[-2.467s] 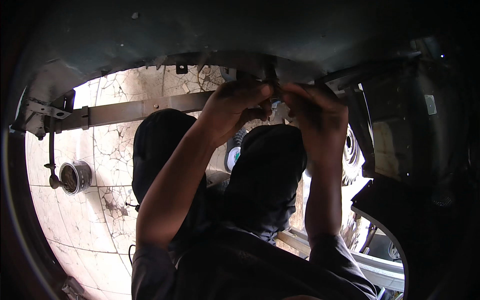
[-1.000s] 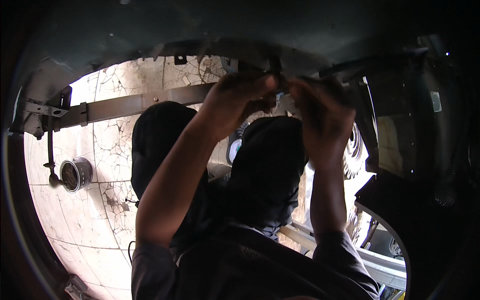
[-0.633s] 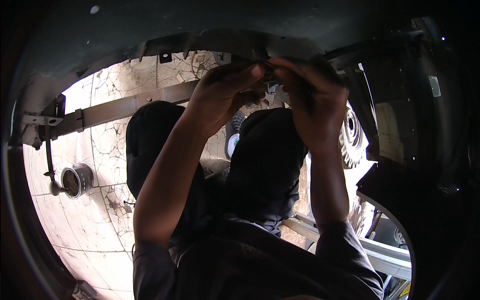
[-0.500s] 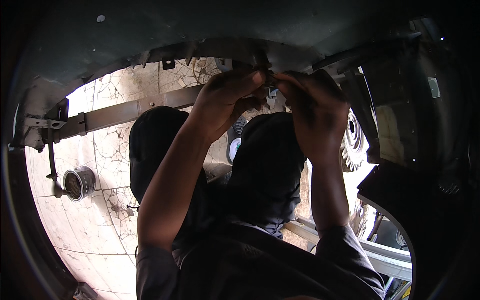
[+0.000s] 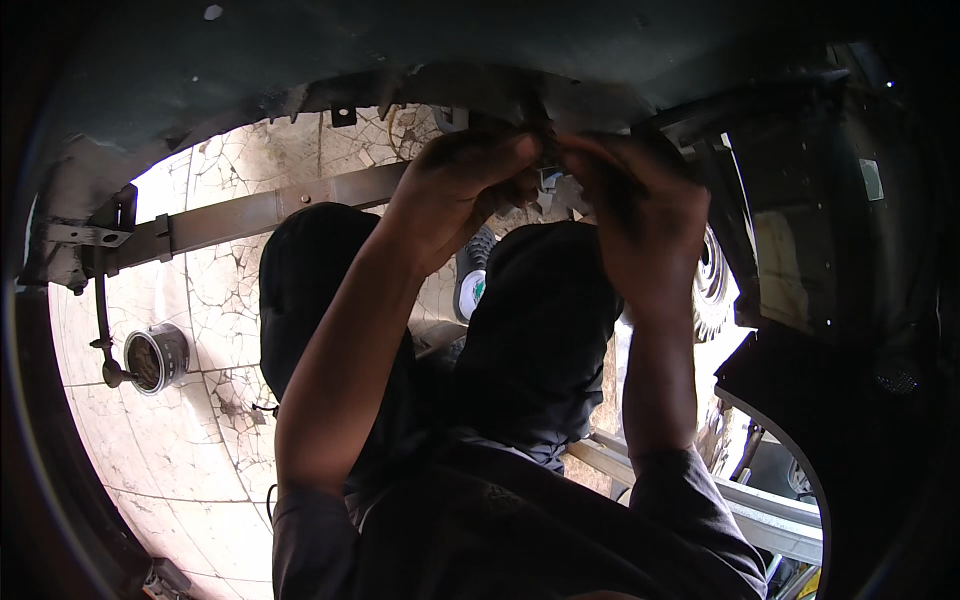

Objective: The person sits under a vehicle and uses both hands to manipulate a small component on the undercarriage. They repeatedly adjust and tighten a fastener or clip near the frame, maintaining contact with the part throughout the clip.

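Both arms are up under a dark curved panel point(image 5: 400, 45), prob. b/c the dark stub point(image 5: 534, 104) hangs from its underside, top centre. L hand point(image 5: 440, 190) has thumb and fingers bent inward w/ a small gap btwn; R hand point(image 5: 645, 200) faces it, fingers folded. Tips meet at or just below the stub's lower end, but it's too dark there: can't tell if either hand has hold of it. Two hands this close would suit steadying w/ one, working w/ the other. Knees point(image 5: 320, 290) sit apart below, likely for balance.

Metal bar point(image 5: 270, 205) runs across behind L wrist. Round tin point(image 5: 178, 352) is on the tiled floor point(image 5: 150, 450), left, near a ball-ended rod point(image 5: 100, 300); mouth visible, contents unclear.

Writing: tin's side has pale marks, poss. a label, too small to read. Shoe point(image 5: 472, 290) has a green-and-white patch, no legible text. Shirt point(image 5: 500, 545) print's too dim.
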